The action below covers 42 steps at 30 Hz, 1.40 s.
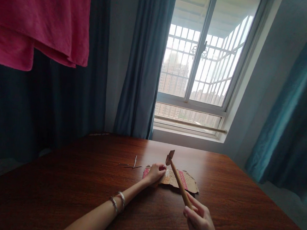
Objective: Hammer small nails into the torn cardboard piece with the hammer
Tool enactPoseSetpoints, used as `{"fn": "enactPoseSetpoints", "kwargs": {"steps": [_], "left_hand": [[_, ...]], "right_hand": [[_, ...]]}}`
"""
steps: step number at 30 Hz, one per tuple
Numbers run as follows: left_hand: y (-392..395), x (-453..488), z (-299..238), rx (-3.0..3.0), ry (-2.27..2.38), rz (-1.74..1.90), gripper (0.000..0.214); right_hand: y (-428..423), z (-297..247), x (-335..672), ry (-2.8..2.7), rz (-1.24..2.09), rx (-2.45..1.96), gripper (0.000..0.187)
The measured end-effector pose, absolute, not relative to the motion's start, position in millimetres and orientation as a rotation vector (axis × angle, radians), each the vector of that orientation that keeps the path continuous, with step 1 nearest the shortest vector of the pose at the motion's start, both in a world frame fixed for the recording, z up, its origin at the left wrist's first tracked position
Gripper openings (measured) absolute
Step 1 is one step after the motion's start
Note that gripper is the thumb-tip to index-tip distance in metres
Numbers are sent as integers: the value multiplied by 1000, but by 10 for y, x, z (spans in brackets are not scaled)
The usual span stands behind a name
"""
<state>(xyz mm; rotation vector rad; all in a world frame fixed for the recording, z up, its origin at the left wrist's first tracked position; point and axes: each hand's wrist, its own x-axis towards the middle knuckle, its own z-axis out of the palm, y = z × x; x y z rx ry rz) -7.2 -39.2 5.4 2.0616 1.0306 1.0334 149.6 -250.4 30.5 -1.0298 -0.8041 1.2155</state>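
Readable markings: none. No text, label, brand, number or sign can be made out on any surface.

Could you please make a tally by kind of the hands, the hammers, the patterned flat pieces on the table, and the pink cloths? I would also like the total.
Left hand and right hand: 2
Hammer: 1
Patterned flat piece: 1
Pink cloth: 1
Total: 5
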Motion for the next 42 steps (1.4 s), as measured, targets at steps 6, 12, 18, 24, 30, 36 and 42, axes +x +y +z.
{"fn": "enactPoseSetpoints", "kwargs": {"steps": [6,12,18,24,30,36,42], "left_hand": [[-382,-60,46,2055,1058,1006,15],[-378,-61,42,2065,1050,1013,14],[-363,-68,16,2079,1032,1035,12],[-320,-54,-37,2053,996,1037,11],[-326,-62,-31,2059,1029,1013,13],[-369,-76,33,2064,1038,1001,15],[-394,-97,64,2083,1027,988,14]], "right_hand": [[-2503,315,1503,-844,1221,-1052,68],[-2510,326,1498,-859,1221,-1044,67],[-2507,303,1517,-886,1243,-1031,65],[-2488,283,1512,-855,1253,-1029,69],[-2493,290,1512,-883,1232,-1087,71],[-2525,332,1521,-896,1170,-1065,67],[-2459,296,1670,-911,923,-1265,71]]}}
